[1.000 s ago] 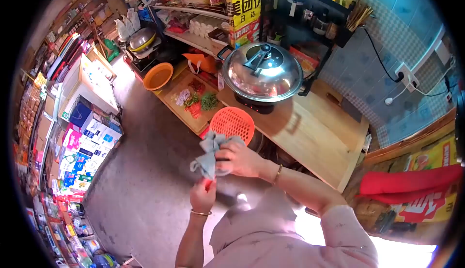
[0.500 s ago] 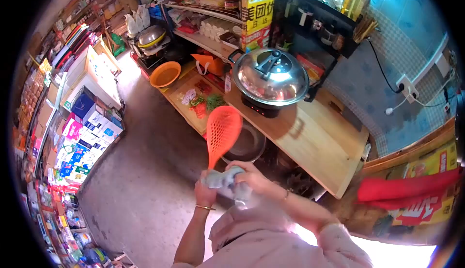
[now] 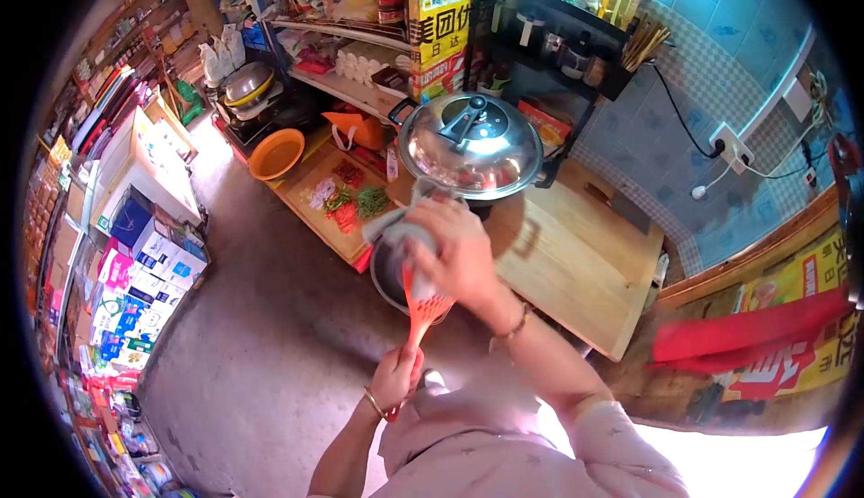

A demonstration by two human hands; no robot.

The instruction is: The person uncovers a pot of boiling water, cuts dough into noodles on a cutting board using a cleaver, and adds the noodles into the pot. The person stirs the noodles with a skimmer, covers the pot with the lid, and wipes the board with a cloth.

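Observation:
An orange strainer ladle (image 3: 420,311) with holes in its bowl stands upright in front of my body. My left hand (image 3: 394,379) is wrapped round its handle. My right hand (image 3: 457,251) grips a grey cloth (image 3: 396,228) and presses it over the upper part of the ladle's bowl, hiding much of it. The right hand is slightly blurred. Behind the ladle, a dark round basin (image 3: 385,273) shows in part below the counter edge. Just beyond my right hand, a lidded steel wok (image 3: 472,152) sits on a cooker.
A cutting board (image 3: 301,206) carries chopped vegetables, with an orange basin (image 3: 276,154) at its far end. To the right lies a wooden board (image 3: 585,273). Stacked boxes (image 3: 148,291) line the left side. A red cloth (image 3: 747,332) hangs at right.
My right hand has moved with the cloth from near the handle up onto the ladle's bowl. My left hand has come lower on the handle. The view has shifted slightly.

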